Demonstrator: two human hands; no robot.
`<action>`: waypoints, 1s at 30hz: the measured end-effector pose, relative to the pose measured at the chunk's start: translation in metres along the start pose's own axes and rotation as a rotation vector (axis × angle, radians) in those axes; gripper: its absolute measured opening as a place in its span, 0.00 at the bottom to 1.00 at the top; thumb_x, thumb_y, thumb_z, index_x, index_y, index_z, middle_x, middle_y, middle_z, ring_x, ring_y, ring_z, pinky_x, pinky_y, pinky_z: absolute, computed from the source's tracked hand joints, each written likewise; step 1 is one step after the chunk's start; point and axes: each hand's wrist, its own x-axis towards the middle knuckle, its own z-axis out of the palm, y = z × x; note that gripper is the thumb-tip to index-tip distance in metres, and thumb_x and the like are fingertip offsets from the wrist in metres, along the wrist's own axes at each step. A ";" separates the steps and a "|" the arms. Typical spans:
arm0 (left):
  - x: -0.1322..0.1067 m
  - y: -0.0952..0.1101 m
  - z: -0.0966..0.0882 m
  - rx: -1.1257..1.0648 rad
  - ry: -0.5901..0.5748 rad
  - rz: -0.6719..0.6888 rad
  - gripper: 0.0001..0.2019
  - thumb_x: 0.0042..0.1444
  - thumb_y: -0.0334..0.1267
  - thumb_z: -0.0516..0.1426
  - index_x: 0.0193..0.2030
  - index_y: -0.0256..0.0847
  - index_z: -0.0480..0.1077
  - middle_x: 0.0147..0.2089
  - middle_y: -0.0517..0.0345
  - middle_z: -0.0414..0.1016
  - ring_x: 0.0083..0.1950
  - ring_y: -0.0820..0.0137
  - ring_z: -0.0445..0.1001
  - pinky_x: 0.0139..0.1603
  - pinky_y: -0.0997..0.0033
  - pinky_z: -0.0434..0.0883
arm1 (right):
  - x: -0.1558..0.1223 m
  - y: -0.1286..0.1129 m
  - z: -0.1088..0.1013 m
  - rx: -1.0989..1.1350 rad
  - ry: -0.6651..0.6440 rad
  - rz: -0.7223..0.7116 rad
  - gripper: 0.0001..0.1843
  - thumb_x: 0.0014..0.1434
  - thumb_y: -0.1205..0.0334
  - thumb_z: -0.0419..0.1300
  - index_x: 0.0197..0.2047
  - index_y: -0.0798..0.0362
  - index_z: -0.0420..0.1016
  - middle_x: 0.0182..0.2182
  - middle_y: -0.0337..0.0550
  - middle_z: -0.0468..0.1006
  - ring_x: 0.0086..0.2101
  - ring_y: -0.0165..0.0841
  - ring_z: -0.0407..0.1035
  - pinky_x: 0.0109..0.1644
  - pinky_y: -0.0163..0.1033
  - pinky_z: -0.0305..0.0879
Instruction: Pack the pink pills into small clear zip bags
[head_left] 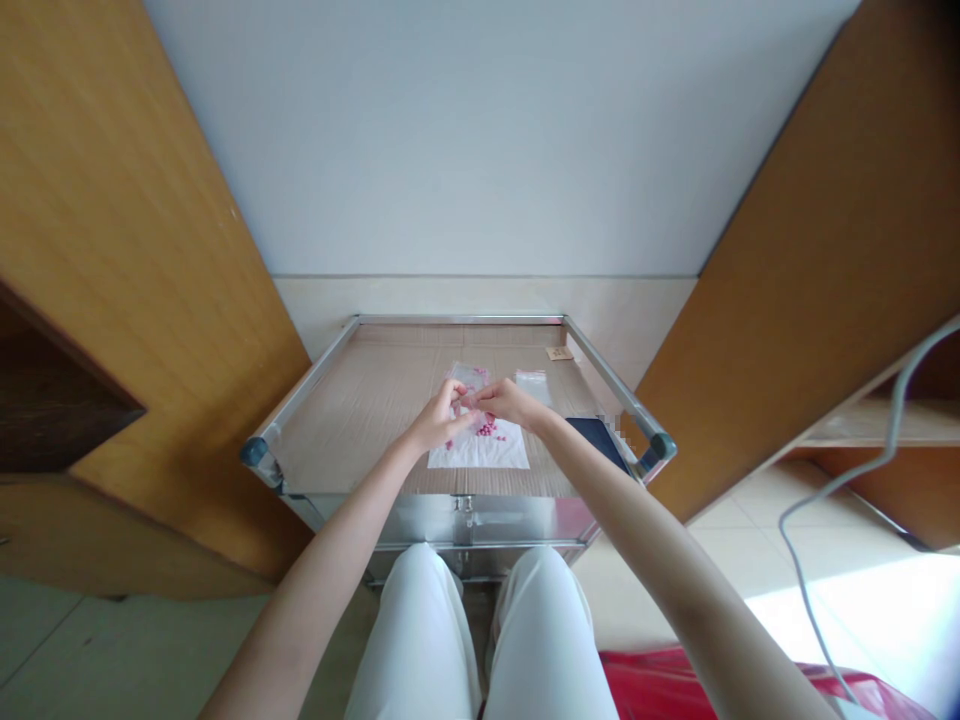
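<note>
In the head view, the left hand [439, 418] and right hand [508, 400] met, fingertips together, beside a clear bag [466, 374] on the tabletop [375, 385]; whether either grip had closed on anything, I could not tell. Small pink pieces [487, 428] lay on a white sheet [480, 458] just below the hands, near a dark flat object [595, 440].

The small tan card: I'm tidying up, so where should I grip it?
Probably pinch the small tan card by its left edge, coming from the left: it appears to lie flat, with the metal rail close along its right.
</note>
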 end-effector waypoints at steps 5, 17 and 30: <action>-0.004 -0.006 0.004 0.248 0.076 0.160 0.32 0.34 0.46 0.62 0.47 0.41 0.55 0.44 0.55 0.64 0.37 0.72 0.65 0.36 0.73 0.64 | -0.004 0.004 0.001 0.035 -0.033 -0.009 0.13 0.43 0.60 0.57 0.31 0.57 0.76 0.15 0.34 0.63 0.18 0.21 0.51 0.21 0.29 0.48; -0.011 -0.008 0.009 0.295 0.134 0.249 0.30 0.37 0.46 0.61 0.49 0.43 0.57 0.42 0.56 0.66 0.37 0.72 0.65 0.38 0.71 0.64 | -0.011 -0.005 -0.003 -0.055 -0.129 -0.119 0.23 0.42 0.64 0.59 0.44 0.53 0.72 0.22 0.35 0.69 0.21 0.23 0.56 0.24 0.29 0.52; -0.007 -0.018 0.005 0.319 0.157 0.274 0.28 0.37 0.47 0.61 0.47 0.42 0.62 0.40 0.56 0.65 0.38 0.71 0.64 0.38 0.71 0.64 | -0.011 0.009 0.004 0.022 0.034 -0.051 0.18 0.39 0.57 0.62 0.35 0.57 0.72 0.27 0.41 0.72 0.23 0.25 0.61 0.26 0.31 0.58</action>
